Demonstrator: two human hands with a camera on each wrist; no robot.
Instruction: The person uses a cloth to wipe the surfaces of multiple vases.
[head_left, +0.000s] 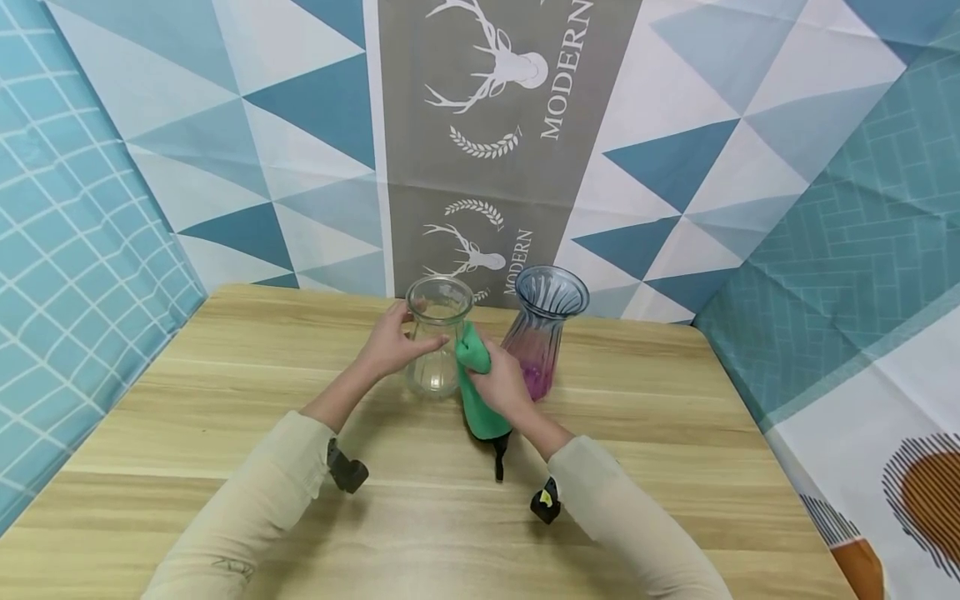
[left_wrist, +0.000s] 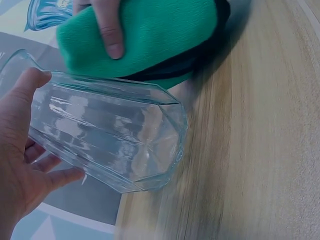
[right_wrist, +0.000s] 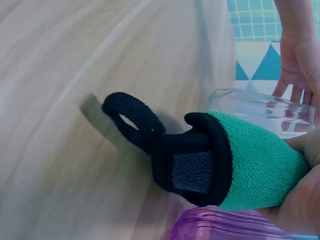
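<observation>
In the head view, my left hand (head_left: pixel 395 340) holds a clear glass vase (head_left: pixel 437 367) from its left side, thumb in front near the neck. The left wrist view shows the faceted body of the vase (left_wrist: pixel 110 130) with fingers spread along its far side. My right hand (head_left: pixel 504 379) grips a folded green cloth (head_left: pixel 480 408) with black trim, right beside the clear vase. From the cloth hangs a black loop (right_wrist: pixel 131 120), plain in the right wrist view. Just behind the right hand stands a second vase (head_left: pixel 551 296), blue-grey at the flared rim and purple at the base, partly hidden by that hand.
The wooden table (head_left: pixel 420 525) reaches back to a patterned cloth backdrop (head_left: pixel 315 133) close behind both vases. Blue tile-patterned cloth (head_left: pixel 67 217) hangs at the left, and more patterned cloth (head_left: pixel 862 317) at the right. A dark camera mount (head_left: pixel 347 468) sits at the left wrist.
</observation>
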